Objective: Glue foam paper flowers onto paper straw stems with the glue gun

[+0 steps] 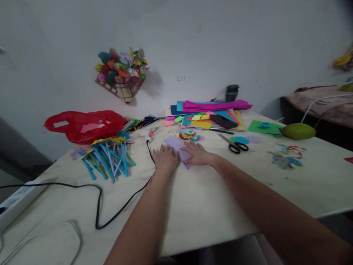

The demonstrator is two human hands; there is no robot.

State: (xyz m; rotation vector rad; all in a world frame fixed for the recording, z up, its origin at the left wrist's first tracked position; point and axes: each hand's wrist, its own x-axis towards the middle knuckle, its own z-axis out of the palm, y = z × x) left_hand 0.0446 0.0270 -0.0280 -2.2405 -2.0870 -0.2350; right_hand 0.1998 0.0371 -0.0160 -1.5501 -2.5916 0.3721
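A sheet of light purple paper point(177, 145) lies on the table between my hands, with a narrow rolled or folded strip along its near edge. My left hand point(165, 157) rests flat at the sheet's left side, fingers spread and pointing away from me. From the right, my right hand point(196, 154) lies over the sheet's right part, its fingers apart and pressing on it. Just beyond the sheet sits a small pile of colourful scalloped paper flowers point(189, 133). Black-handled scissors point(234, 146) lie open to the right.
Left are striped paper sticks point(109, 160), a red plastic bag point(86, 126), a glue gun point(147, 136) with its black cord and a power strip point(18, 200). Stacked coloured sheets point(216, 106) lie at the back. Right are a green oval object point(299, 131) and paper scraps point(287, 157).
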